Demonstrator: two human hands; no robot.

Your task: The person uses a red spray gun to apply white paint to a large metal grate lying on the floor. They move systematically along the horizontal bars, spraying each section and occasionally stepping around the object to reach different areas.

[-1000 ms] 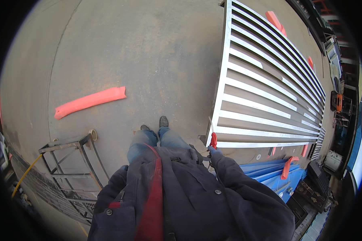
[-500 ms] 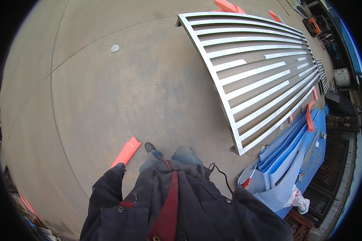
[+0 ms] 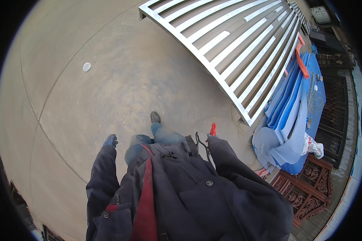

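My right hand (image 3: 210, 137), mostly hidden by its dark sleeve, grips a red welding electrode holder (image 3: 213, 129) with a thin rod pointing away from me. A black cable (image 3: 202, 145) loops beside that hand. On the other side, my left hand (image 3: 111, 140) hangs low in a bluish-grey glove, its fingers loosely apart and nothing seen in them. Ahead and to the right, a silver metal frame of parallel bars (image 3: 229, 74) lies just above the ground, apart from both hands.
Blue and whitish sheets (image 3: 287, 108) are heaped at the right, with an orange-red strip (image 3: 301, 62) and a white plastic bag (image 3: 313, 146). Behind them lie dark gate panels (image 3: 334, 116) and a reddish-brown ornamental panel (image 3: 305, 188). A white disc (image 3: 87, 67) rests on the concrete.
I have stepped forward and turned; the ground has shifted in view. The electrode holder has swung forward with my right hand. The orange-red piece by my left hand is out of sight.
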